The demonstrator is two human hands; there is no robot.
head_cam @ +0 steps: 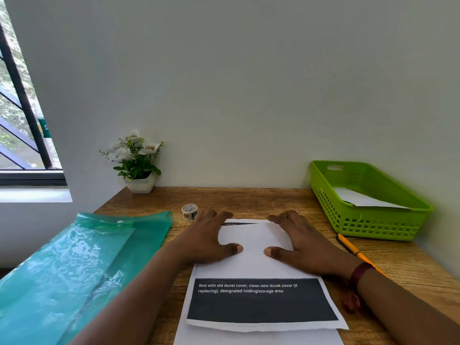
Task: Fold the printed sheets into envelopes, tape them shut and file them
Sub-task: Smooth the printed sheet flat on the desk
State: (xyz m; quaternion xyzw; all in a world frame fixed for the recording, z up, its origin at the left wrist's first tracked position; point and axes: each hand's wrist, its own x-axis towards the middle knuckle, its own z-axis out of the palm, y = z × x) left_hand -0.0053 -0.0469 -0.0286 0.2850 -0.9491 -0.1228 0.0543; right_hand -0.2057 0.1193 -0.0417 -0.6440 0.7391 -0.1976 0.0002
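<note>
A printed sheet (254, 267) with a black text block lies in front of me on the wooden desk (249, 197), on top of another white sheet (258, 338). Its far part is folded over toward me. My left hand (209, 239) and my right hand (306, 242) lie flat on that fold, fingers spread, thumbs nearly meeting at the middle. A small roll of tape (189, 211) stands just beyond my left hand. A green plastic file folder (74, 265) lies at the left. A green basket (368, 220) at the right holds a folded white paper (361, 199).
A potted plant with white flowers (135, 163) stands at the desk's back left corner. An orange pencil (353, 250) lies by my right wrist, in front of the basket. A wall closes the far side; a window (20, 120) is at the left.
</note>
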